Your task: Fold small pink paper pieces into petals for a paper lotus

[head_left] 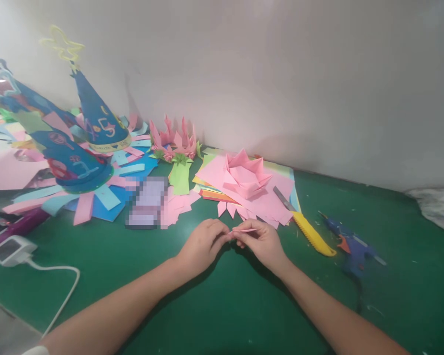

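Observation:
Between my two hands is a small piece of pink paper (245, 230), folded thin and held above the green table (214, 305). My left hand (203, 245) pinches its left end between thumb and fingers. On the other side my right hand (263, 245) grips it with thumb and forefinger, the remaining fingers curled under. Just beyond the hands lie several folded pink paper petals (232, 209). Behind them a pink folded-paper crown (246, 177) sits on a stack of coloured paper (210, 170).
To the right lie a yellow utility knife (313, 234), blade out, and a blue glue gun (355, 249). Blue cone hats (99, 113) with paper strips stand at left, near a pink flower crown (175, 140) and a blurred phone (148, 202). A white cable (72, 276) crosses the left edge.

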Motion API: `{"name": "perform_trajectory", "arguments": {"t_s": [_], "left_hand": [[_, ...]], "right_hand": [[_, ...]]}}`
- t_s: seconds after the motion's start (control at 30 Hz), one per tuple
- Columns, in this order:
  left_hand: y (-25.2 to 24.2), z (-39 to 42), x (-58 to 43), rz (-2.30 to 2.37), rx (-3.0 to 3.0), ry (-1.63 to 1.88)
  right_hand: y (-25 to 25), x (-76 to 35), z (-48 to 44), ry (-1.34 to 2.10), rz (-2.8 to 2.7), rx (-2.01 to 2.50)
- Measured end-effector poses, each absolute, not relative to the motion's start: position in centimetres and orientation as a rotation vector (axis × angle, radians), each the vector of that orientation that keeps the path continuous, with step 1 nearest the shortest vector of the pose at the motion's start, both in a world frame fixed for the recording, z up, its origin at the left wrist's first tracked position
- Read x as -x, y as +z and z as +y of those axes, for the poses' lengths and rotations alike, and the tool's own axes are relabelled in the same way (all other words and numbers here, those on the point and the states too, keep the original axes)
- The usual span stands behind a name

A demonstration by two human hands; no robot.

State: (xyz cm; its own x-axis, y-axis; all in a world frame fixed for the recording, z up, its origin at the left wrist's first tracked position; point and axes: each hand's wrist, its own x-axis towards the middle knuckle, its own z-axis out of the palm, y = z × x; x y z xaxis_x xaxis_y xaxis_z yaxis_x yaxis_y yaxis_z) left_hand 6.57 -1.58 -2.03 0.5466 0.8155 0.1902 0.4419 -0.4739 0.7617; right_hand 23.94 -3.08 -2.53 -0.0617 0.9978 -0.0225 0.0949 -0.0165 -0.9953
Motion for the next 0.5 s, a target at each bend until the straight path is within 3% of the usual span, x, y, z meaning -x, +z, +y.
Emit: {"name": "perform_trajectory", "arguments": {"t_s": [0.2,0.5], "left_hand": [[-2.00,-1.26,-6.17,0.727,-2.352,0.824],[-2.66,-0.78,-6.24,0.702,-2.303,0.837]], "right_hand": [[-2.53,-24.43,-3.63,1.195,-1.377,1.157],[-1.64,-24.59,-3.49,1.116,-1.495,1.127]]}}
